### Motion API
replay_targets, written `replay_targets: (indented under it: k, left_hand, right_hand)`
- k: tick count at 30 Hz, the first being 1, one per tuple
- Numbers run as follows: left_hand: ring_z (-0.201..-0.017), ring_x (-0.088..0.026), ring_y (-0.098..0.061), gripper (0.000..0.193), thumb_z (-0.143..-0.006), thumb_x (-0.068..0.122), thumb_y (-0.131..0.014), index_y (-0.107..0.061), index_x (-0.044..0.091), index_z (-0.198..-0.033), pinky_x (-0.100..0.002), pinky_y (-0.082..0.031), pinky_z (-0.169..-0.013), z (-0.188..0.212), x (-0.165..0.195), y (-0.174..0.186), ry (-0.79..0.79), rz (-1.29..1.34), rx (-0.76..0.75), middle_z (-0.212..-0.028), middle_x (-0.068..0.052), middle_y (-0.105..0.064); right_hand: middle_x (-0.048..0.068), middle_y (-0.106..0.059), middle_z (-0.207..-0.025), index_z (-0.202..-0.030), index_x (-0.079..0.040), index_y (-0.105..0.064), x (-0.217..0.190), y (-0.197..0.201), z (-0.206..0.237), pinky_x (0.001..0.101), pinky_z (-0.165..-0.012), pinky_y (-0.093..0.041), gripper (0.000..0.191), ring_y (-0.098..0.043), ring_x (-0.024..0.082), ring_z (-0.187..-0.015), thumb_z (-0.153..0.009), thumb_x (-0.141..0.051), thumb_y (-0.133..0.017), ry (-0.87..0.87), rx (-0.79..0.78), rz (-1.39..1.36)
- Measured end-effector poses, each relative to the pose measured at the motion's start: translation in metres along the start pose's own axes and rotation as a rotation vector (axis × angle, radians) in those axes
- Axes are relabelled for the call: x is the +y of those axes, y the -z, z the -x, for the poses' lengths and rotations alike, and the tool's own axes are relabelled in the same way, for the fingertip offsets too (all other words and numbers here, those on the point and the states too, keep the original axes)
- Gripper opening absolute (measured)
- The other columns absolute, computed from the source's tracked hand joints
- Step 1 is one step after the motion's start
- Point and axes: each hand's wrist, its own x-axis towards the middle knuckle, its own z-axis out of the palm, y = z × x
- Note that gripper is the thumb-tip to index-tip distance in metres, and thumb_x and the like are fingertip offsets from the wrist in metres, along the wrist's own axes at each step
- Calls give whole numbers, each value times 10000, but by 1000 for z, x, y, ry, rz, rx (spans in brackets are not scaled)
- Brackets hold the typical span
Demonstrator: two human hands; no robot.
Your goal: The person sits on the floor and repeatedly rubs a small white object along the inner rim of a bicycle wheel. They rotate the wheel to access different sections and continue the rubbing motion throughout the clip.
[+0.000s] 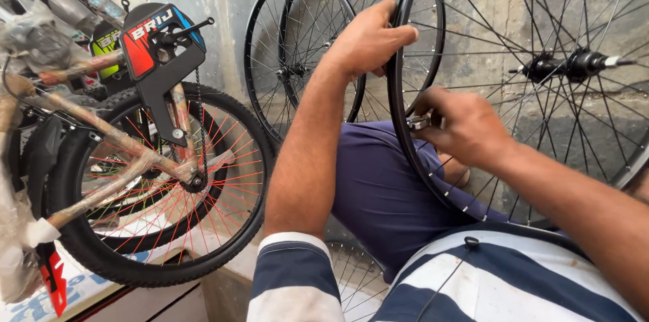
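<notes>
On the lap, head view: left hand (368, 41) wrapped tight around the black rim (400, 102) of the spoked wheel; right hand (463, 126) pinching a small metal spoke tool (419, 122) at the rim. Judging progress: spoke adjusting midway, wheel untyred. Two more bare wheels (297, 44) at the wall, one bicycle (135, 146) left.

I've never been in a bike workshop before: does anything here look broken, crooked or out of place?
Nothing stands out. The left hand grips the rim of a bare spoked wheel while the right hand holds a small metal tool at its spokes. The bicycle on the left is partly wrapped in packing, which looks deliberate, not damaged.
</notes>
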Motion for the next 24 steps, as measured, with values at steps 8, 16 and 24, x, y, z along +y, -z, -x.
replay_targets:
  k: [8,16,24]
  left_hand:
    - [-586,-113,-683,322,-854,309,-701,-616,38,-1004,-294,-588,-445,0,0,2,-29,6,12,-739,-18,-656]
    - [-575,-122,-688,332,-859,304,-701,-614,11,-987,-298,-583,-443,1,-3,3,-14,-6,6,-736,-49,-660]
    - [-552,-119,-669,330,-856,303,-708,-616,15,-986,-295,-557,-425,2,-1,2,-15,18,-7,-712,-42,-644]
  right_hand:
    - [99,-747,-1076,-1189,-66,-713,8,-1,2,361,-853,-585,343,-738,216,-976,-866,-181,-725,189,5,-237]
    - [79,-798,-1044,-1142,-81,-753,19,7,-6,340,-875,-596,276,-760,179,-988,-907,-209,-687,33,-79,-331]
    - [79,-799,-1022,-1140,-80,-733,12,6,-9,363,-881,-603,266,-775,172,-942,-921,-222,-680,-42,-87,-309]
